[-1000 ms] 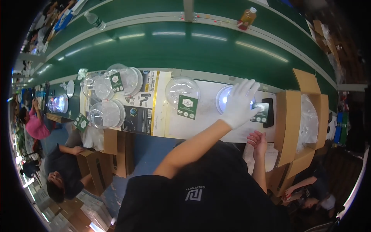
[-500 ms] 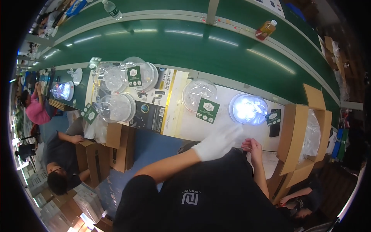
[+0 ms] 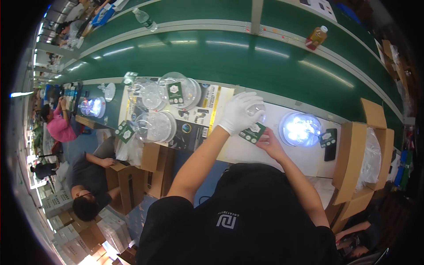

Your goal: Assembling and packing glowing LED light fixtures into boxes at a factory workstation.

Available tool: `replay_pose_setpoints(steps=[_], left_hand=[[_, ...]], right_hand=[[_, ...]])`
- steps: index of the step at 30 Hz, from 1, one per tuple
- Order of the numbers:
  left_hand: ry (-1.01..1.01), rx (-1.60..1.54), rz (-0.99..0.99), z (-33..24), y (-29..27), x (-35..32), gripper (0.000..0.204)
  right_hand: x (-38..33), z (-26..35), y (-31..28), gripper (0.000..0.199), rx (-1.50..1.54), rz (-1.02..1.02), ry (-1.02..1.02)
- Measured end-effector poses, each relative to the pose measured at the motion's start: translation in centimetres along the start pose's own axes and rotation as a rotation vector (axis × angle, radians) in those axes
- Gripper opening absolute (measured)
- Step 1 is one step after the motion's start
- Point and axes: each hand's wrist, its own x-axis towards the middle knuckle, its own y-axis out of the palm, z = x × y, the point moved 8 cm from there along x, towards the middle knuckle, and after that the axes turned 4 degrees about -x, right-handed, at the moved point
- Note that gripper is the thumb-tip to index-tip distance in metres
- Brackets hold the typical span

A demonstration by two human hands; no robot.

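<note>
Clear dome (image 3: 256,110) on white board (image 3: 274,118), under the cupped, gloved left hand (image 3: 238,114); green card (image 3: 253,133) touched by the bare right hand (image 3: 271,146) (impossible to tell if gripped by either). Could tip if pressed off-centre, bend the card if tugged, or strike the lit dome lamp (image 3: 302,129) if slid right.

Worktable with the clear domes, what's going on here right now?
A person in a black shirt has a white-gloved left hand over a clear dome, while the bare right hand is at the edge of that dome's green card. To the right, a lit dome stands on the worktable, apart from both hands. Farther right is an open cardboard box. More unlit domes sit on the left.
</note>
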Motion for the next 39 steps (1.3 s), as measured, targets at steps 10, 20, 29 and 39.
replay_pose_setpoints(steps=[10,20,29,39], left_hand=[[-0.199,0.016,-0.178,0.5,-1.7,-2.4,0.043],[-0.413,-0.65,-0.745,7.1,-4.8,-9.5,0.041],[-0.801,-1.329,-1.073,5.8,-6.8,-15.7,0.053],[-0.717,-1.498,-0.904,0.2,-8.2,-12.9,0.071]], right_hand=[[3.8,-1.4,2.4,0.109,-0.093,-0.28,-0.09],[4.2,5.7,3.3,0.087,0.339,-0.109,-0.218],[-1.0,14.7,1.5,0.092,-0.057,-0.154,-0.533],[-4.9,18.9,0.9,0.096,-0.293,0.008,-0.686]])
